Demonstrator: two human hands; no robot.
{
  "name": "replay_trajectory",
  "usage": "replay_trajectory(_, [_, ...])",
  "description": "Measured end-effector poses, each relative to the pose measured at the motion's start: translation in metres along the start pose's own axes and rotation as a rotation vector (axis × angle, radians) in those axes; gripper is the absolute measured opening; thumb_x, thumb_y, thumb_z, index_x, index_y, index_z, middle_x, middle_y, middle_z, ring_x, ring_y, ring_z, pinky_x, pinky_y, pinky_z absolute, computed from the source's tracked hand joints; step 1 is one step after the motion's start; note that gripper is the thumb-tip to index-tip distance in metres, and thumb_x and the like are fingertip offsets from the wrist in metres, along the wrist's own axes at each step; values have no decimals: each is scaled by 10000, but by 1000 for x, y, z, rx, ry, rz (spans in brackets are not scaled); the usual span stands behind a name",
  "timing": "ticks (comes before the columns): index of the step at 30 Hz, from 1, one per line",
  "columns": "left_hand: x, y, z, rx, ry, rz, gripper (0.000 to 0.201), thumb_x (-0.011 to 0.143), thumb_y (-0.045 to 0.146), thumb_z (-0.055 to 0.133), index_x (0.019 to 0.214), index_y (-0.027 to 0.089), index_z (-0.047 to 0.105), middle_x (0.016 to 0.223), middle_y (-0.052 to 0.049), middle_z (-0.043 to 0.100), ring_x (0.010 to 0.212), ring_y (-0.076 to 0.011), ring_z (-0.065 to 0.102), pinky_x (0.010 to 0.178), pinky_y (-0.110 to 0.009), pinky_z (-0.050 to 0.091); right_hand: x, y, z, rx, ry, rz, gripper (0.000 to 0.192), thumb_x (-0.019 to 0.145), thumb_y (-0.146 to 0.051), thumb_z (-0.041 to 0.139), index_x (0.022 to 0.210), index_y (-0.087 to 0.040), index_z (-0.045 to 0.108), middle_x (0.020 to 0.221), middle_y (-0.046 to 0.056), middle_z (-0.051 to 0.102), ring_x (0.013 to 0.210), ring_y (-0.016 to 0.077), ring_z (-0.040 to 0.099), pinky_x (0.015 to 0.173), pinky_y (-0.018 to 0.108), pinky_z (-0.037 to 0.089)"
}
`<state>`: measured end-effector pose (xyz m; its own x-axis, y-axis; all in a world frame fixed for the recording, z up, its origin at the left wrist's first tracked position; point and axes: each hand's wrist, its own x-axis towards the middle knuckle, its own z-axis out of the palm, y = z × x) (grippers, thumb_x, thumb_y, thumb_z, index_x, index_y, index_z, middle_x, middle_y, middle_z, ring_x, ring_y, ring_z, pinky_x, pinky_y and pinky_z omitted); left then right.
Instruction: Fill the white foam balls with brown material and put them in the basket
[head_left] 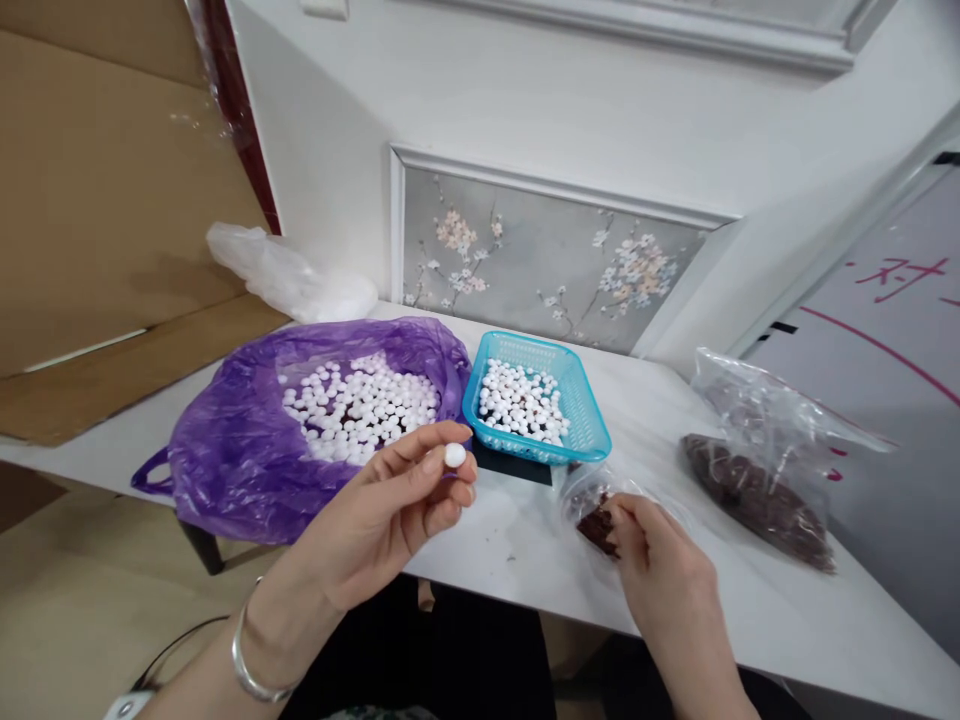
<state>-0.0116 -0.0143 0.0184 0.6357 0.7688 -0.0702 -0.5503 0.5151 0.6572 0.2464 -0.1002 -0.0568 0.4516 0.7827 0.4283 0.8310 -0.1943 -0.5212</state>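
Note:
My left hand (390, 500) pinches a small white ball (454, 455) between thumb and fingers, held up in front of the blue basket. My right hand (664, 570) is closed in a pinch at a clear plastic container or bag (574, 495) with dark reddish-brown bits (597, 526) inside. Whatever those fingertips hold is too small or hidden to make out. Many similar white balls (360, 405) lie in an open purple plastic bag (232, 430) on the left. More white balls (523, 400) fill part of the blue plastic basket (592, 425).
At the right on the white table (517, 575) lies a clear zip bag (757, 490) of dark brown material. A whiteboard (885, 380) leans behind it. A cardboard box (112, 200) and a crumpled white plastic bag (285, 275) stand at the left.

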Motion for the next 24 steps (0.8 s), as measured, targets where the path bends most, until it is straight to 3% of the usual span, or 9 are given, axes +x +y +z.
replay_trajectory(4, [-1, -4, 4, -16, -25, -33, 98, 856, 182, 708, 940, 141, 738, 742, -14, 695, 612, -62, 663, 605, -116, 566, -4, -1, -8, 202, -16, 198, 289, 872, -449, 510, 943, -216, 665, 709, 35, 720, 628, 206, 695, 638, 306, 548])
replay_trajectory(7, [-1, -8, 9, -29, -52, -59, 102, 876, 225, 688, 890, 129, 718, 680, -6, 668, 546, -45, 629, 545, -94, 530, -7, -6, -14, 285, -11, 227, 271, 864, -459, 545, 921, -222, 664, 692, 17, 711, 635, 193, 675, 638, 284, 540])
replay_trajectory(12, [1, -16, 16, -25, -45, -84, 124, 855, 264, 715, 839, 141, 716, 652, 11, 663, 515, -31, 602, 536, -92, 521, -15, -39, -25, 561, 26, 108, 166, 916, -363, 567, 853, -221, 625, 658, -10, 655, 641, 151, 621, 623, 235, 515])
replay_trajectory(16, [0, -23, 13, 54, -44, -74, 46, 822, 214, 749, 843, 173, 752, 777, -2, 719, 638, -44, 661, 633, -99, 543, -25, -75, -30, 781, 1, -43, 124, 958, -243, 539, 853, -233, 605, 656, -27, 600, 643, 127, 580, 603, 214, 496])
replay_trajectory(19, [-2, -27, 13, 188, -51, -16, 164, 740, 150, 815, 892, 208, 790, 778, 6, 745, 722, -62, 690, 694, -90, 531, -29, -92, -30, 935, -45, -181, 159, 976, -169, 495, 872, -239, 592, 699, -23, 594, 658, 119, 575, 612, 219, 494])
replay_trajectory(24, [-9, -29, 16, 445, -61, 90, 211, 780, 161, 774, 948, 285, 807, 976, -1, 780, 862, -120, 705, 799, -168, 549, -34, -104, -24, 1052, -26, -211, 183, 976, -125, 480, 887, -240, 592, 750, -15, 579, 666, 116, 574, 617, 226, 500])
